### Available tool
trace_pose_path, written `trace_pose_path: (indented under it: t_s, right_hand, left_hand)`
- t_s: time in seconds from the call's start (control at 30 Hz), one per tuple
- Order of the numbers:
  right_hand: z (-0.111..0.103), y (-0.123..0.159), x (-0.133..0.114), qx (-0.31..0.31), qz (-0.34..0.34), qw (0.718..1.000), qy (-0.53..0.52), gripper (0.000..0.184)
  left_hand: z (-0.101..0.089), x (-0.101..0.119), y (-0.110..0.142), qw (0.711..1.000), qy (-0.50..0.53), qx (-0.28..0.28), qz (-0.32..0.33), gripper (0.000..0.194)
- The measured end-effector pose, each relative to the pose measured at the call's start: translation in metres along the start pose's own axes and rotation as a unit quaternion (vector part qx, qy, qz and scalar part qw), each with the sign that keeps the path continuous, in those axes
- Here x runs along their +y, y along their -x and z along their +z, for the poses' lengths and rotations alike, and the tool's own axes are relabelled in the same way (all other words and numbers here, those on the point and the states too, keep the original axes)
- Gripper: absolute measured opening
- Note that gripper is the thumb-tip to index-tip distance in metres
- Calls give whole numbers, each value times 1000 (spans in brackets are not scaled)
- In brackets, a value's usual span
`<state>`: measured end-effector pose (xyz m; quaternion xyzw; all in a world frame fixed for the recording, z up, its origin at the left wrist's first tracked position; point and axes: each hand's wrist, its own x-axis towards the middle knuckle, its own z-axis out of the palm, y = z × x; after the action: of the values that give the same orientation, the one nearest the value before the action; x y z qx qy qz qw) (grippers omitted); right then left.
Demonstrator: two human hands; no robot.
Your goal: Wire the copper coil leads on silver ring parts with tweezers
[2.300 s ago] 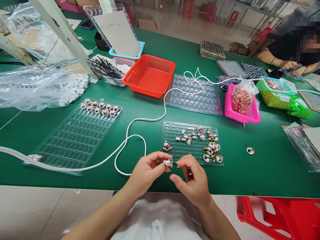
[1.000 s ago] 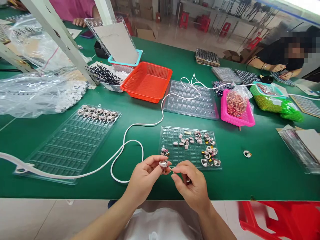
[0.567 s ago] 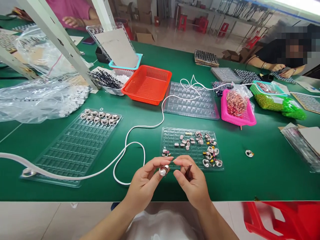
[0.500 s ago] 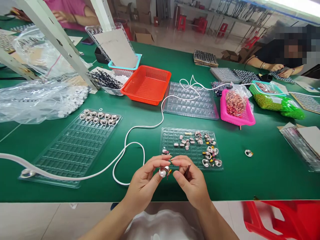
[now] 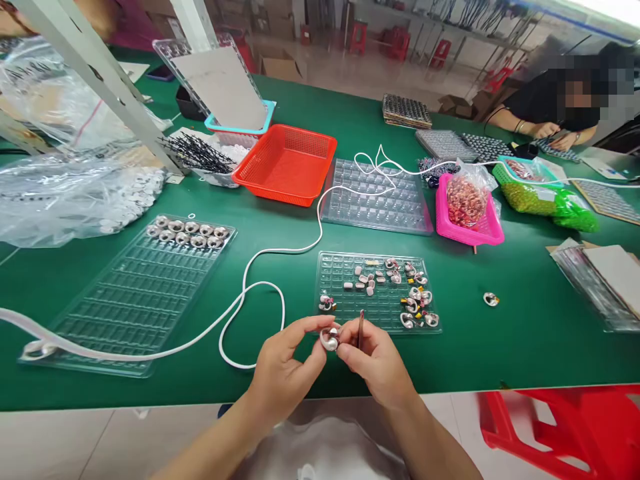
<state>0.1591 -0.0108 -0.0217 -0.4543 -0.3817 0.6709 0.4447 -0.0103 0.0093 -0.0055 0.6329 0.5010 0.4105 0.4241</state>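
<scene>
Green tabletop: left hand pinches silvery piece, right hand, gripping dark slim tool, has closed in, so both now engage it.

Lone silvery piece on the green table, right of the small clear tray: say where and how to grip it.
Pinch the silvery piece by opposite sides of its rounded outer edge, coming from above: that seems best, since it lies low on the green table and no other piece touches it, leaving room all round.
</scene>
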Motion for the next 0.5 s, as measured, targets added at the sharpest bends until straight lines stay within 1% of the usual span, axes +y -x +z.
trace_pose_path:
  t_s: [0.07, 0.13, 0.23, 0.37, 0.43, 0.5]
  right_hand:
    - [0, 3, -2, 33, -21, 997, 63, 15]
    - [0, 5, -3, 68, -43, 988, 129, 13]
    - [2, 6, -1, 103, -65, 974, 192, 11]
    - [5, 5, 3, 113, -73, 967, 217, 10]
    - [6, 5, 3, 118, -88, 962, 231, 6]
    - [8, 4, 3, 115, -111, 955, 250, 2]
  left_hand:
    - [3, 1, 1, 997, 38, 4, -66, 21]
    - [6, 2, 1, 987, 96, -6, -125, 19]
    - [8, 2, -1, 967, 176, -20, -185, 18]
    - [9, -5, -2, 945, 234, -27, -226, 20]
    - [9, -7, -2, 943, 240, -24, -230, 20]
    - [9, -7, -1, 949, 229, -16, -218, 19]
